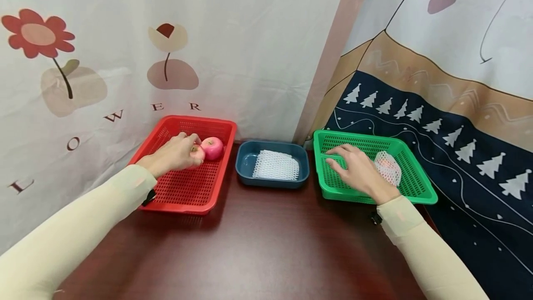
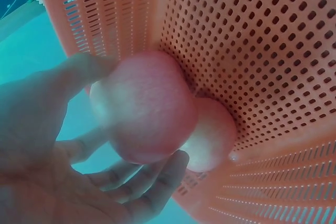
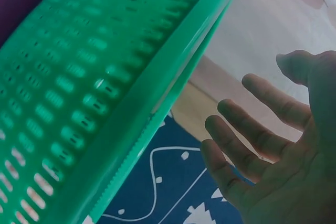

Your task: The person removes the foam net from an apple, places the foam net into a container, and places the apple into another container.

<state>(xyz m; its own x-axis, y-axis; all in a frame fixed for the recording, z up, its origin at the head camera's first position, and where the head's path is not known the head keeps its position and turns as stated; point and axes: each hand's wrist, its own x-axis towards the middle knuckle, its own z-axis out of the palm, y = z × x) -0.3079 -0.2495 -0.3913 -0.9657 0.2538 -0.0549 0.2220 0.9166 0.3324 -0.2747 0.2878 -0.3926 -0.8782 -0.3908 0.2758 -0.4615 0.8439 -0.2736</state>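
In the head view my left hand (image 1: 175, 153) is inside the red basket (image 1: 220, 179) and grips a pink apple (image 1: 197, 153). The left wrist view shows the thumb on one side of this apple (image 2: 149, 106) and curled fingers on the other. A second pink apple (image 1: 213, 148) lies close against it. My right hand (image 1: 359, 169) hovers over the green basket (image 1: 339, 193), holding nothing; its fingers are spread and relaxed in the right wrist view. Beside that hand, in the basket, lies a reddish round fruit in a white foam net (image 1: 388, 167).
Between the two baskets stands a dark blue tray (image 1: 245, 178) with white foam nets (image 1: 275, 165) in it. All three containers are on a dark brown table (image 1: 266, 240). A printed curtain (image 1: 258, 50) hangs right behind them.
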